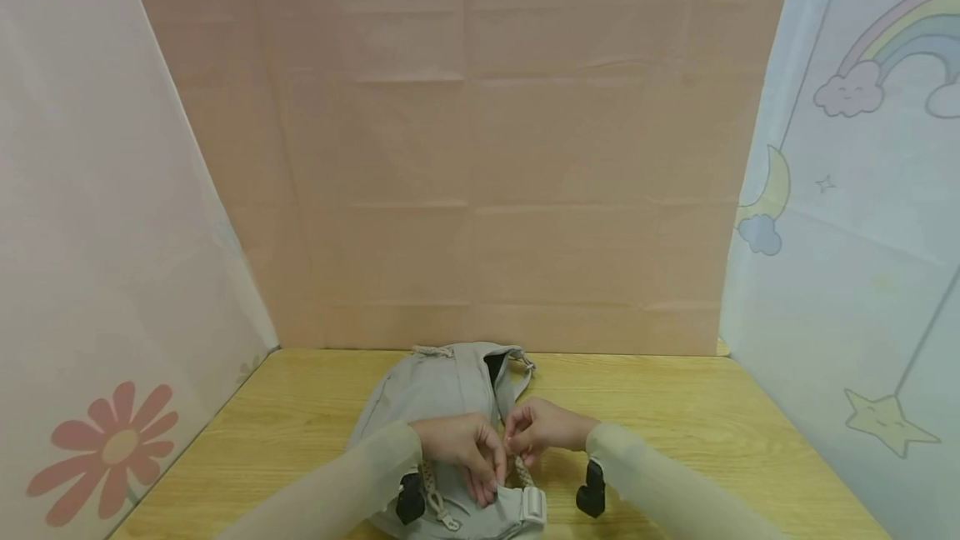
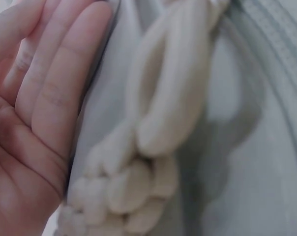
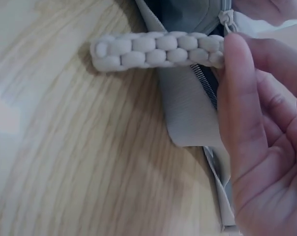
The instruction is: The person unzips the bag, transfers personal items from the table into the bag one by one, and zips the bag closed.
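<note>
A light grey backpack lies on the table, its side opening dark near the top. My left hand grips the bag's fabric beside the zipper, its fingertips pointing down; the left wrist view hides those tips. With thumb and fingers my right hand pinches the end of a braided beige zipper pull close to the zip's slider. Part of the metal zipper shows beneath that pull, its flap parted. Another braided cord with a loop hangs beside my left palm, not held.
A pale strap buckle lies at the bag's near right corner. Wood-grain table surrounds the bag. Behind stands a tan sheet, with printed cloths on the left and right. A black wrist device sits under each cuff.
</note>
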Demonstrator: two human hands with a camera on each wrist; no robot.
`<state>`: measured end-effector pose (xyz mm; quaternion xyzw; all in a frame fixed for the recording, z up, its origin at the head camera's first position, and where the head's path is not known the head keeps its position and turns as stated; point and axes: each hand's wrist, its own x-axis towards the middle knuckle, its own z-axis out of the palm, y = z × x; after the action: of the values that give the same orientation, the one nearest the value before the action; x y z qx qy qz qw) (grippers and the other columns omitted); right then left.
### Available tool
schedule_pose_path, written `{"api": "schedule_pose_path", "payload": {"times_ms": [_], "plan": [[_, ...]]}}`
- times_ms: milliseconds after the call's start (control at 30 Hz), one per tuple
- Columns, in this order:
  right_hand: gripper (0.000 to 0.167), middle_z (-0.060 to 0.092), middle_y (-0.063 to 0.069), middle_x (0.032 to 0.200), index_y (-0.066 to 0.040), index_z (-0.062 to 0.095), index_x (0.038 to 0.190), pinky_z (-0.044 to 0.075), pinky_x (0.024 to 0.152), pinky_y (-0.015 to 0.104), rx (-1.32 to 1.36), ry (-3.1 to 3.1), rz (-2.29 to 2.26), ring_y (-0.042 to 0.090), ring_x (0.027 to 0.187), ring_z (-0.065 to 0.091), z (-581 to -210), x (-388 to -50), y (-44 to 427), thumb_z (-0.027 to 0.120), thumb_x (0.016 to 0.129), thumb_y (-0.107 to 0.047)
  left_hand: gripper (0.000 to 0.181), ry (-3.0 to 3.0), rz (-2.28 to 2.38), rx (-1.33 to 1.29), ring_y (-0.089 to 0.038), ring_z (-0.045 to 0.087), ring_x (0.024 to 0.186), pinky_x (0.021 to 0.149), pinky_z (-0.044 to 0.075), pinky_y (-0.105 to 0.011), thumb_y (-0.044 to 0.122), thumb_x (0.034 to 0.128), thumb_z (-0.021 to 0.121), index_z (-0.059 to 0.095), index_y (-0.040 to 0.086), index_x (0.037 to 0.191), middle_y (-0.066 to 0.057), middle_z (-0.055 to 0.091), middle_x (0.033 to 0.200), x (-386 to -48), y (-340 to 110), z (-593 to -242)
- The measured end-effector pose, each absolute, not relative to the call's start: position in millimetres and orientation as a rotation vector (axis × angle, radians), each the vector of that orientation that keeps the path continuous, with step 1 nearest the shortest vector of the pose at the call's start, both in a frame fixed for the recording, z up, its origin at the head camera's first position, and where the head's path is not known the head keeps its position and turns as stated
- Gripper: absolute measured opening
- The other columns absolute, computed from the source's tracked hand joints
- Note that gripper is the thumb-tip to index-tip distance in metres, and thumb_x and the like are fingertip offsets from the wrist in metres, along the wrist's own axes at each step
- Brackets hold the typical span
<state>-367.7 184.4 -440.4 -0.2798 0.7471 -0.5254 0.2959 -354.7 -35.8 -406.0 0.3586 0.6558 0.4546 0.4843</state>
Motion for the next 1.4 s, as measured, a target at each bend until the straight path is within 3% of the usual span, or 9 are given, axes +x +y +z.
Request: {"api": "schedule_pose_path", "payload": {"times_ms": [100,233,400,600,867,933,1167,1400], "plan": [[0.018,0.064,-0.004,0.071,0.013,0.063,0.092,0.051,0.054,0.018,-0.735,2.002,-1.413,0.003,0.057,0.058,-443,-369,184,0.066,0.086,-0.004,0.017,1.591,1.097,0.868,-0.014,0.070,0.068,0.067,0.058,-0.033,-0.008,0.0883,0.061,0.062,-0.020,0.100,-0.035,0.067,0.089,-354,-36,-406],[0.016,0.065,-0.004,0.071,0.011,0.065,0.090,0.051,0.054,0.018,-0.717,2.039,-1.414,0.003,0.057,0.058,-450,-373,184,0.067,0.086,-0.004,0.018,1.576,1.090,0.864,-0.014,0.070,0.069,0.067,0.058,-0.033,-0.008,0.0885,0.061,0.061,-0.021,0.101,-0.038,0.065,0.091,-355,-35,-408],[0.010,0.067,-0.005,0.070,0.004,0.069,0.087,0.052,0.054,0.019,-0.705,2.112,-1.394,0.003,0.058,0.060,-453,-381,182,0.068,0.086,-0.006,0.018,1.585,1.105,0.863,-0.015,0.070,0.068,0.067,0.059,-0.035,-0.008,0.0880,0.061,0.061,-0.021,0.100,-0.032,0.069,0.088,-357,-36,-410],[0.010,0.069,-0.002,0.072,0.005,0.068,0.088,0.053,0.056,0.019,-0.716,2.117,-1.406,0.005,0.059,0.060,-450,-387,181,0.067,0.086,-0.005,0.017,1.593,1.108,0.856,-0.016,0.070,0.069,0.068,0.059,-0.036,-0.008,0.0876,0.062,0.061,-0.020,0.099,-0.028,0.071,0.086,-360,-37,-411],[0.008,0.073,0.005,0.082,0.003,0.068,0.089,0.054,0.058,0.021,-0.702,2.172,-1.413,0.007,0.061,0.061,-449,-395,181,0.066,0.087,-0.005,0.017,1.602,1.110,0.844,-0.015,0.070,0.068,0.067,0.059,-0.035,-0.008,0.0874,0.062,0.060,-0.020,0.098,-0.008,0.073,0.077,-362,-37,-411],[0.010,0.072,0.004,0.081,0.003,0.067,0.089,0.055,0.060,0.023,-0.696,2.203,-1.428,0.007,0.061,0.062,-450,-397,181,0.066,0.088,-0.006,0.016,1.598,1.103,0.846,-0.016,0.070,0.068,0.067,0.059,-0.035,-0.008,0.0877,0.061,0.060,-0.021,0.098,-0.012,0.073,0.078,-362,-37,-411],[0.013,0.068,0.006,0.083,0.008,0.061,0.091,0.058,0.066,0.033,-0.609,2.312,-1.544,0.013,0.065,0.065,-448,-409,179,0.062,0.091,-0.005,0.018,1.567,1.077,0.882,-0.015,0.070,0.070,0.068,0.059,-0.034,-0.009,0.0883,0.061,0.059,-0.022,0.100,-0.041,0.063,0.093,-360,-37,-412],[0.013,0.068,0.018,0.093,0.008,0.057,0.090,0.058,0.072,0.043,-0.512,2.406,-1.607,0.029,0.074,0.070,-443,-421,170,0.061,0.093,-0.005,0.019,1.566,1.097,0.850,-0.015,0.070,0.070,0.068,0.058,-0.034,-0.010,0.0880,0.060,0.058,-0.024,0.101,-0.041,0.063,0.093,-360,-42,-412]]}}
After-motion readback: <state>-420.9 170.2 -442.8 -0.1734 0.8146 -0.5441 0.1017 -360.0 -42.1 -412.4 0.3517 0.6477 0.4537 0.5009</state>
